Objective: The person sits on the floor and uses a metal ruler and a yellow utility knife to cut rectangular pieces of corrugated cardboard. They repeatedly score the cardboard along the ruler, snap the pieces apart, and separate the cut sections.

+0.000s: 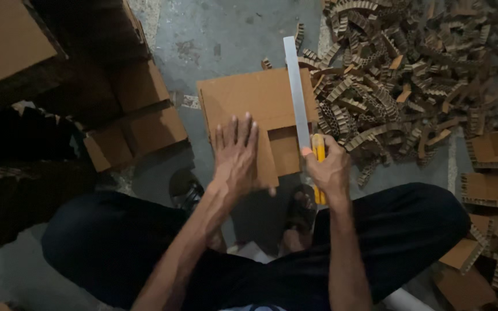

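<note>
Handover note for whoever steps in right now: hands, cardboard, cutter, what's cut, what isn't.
Left hand: flat, fingers spread, pressing the cardboard sheet on the floor.
Right hand: gripping the yellow cutter at the near end of the metal ruler, which lies along the sheet's right edge.
Done: a large pile of cut strips lies to the right.
Left: this sheet is mostly whole; folded boxes sit on the left.

I'm sitting on the bare concrete floor (226, 34) of a cardboard workshop or packing shed. A heap of cut corrugated strips (399, 75) lies to my right, flattened boxes (139, 115) are stacked to my left, and a cardboard sheet (255, 98) lies before me.
</note>
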